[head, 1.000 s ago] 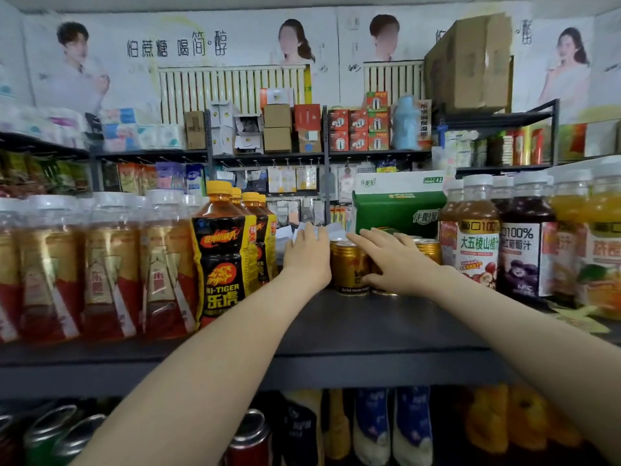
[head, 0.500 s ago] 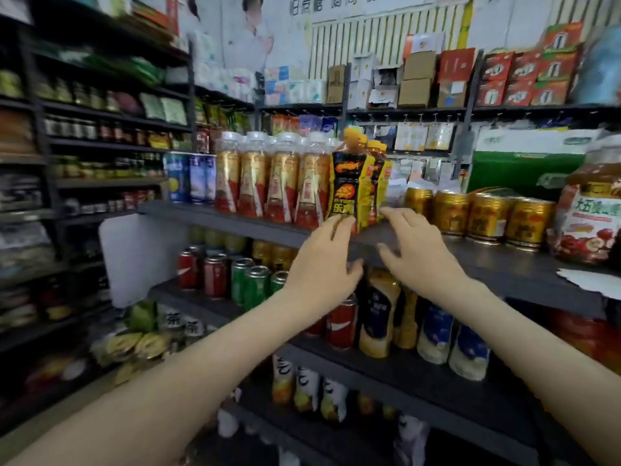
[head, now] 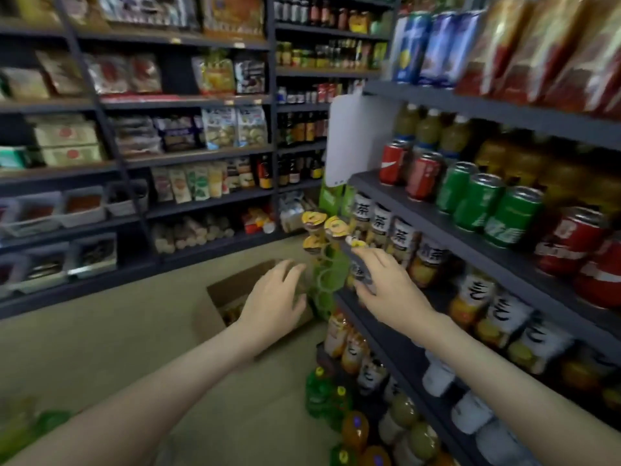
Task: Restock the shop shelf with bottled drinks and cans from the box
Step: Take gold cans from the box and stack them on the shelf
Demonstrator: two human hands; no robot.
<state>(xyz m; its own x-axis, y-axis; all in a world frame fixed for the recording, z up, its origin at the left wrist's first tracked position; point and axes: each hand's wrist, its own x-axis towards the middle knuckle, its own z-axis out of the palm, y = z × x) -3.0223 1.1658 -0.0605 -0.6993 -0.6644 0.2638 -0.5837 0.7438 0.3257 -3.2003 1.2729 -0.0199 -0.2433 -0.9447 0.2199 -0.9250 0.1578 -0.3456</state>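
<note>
Grey shop shelf (head: 504, 112) runs down the right side, packed with bottles and red and green cans (head: 480, 200). The cardboard box (head: 210, 317) sits open on the floor just left of it. Left hand (head: 272, 301) hangs over the box, right hand (head: 389, 290) by the shelf edge, both with fingers loosely spread and holding nothing

Head camera, sole view: wide-angle, worn high, tilted down the aisle. Drinks shelf (head: 504, 112) close at right; far shelving (head: 201, 156) well apart, left.
</note>
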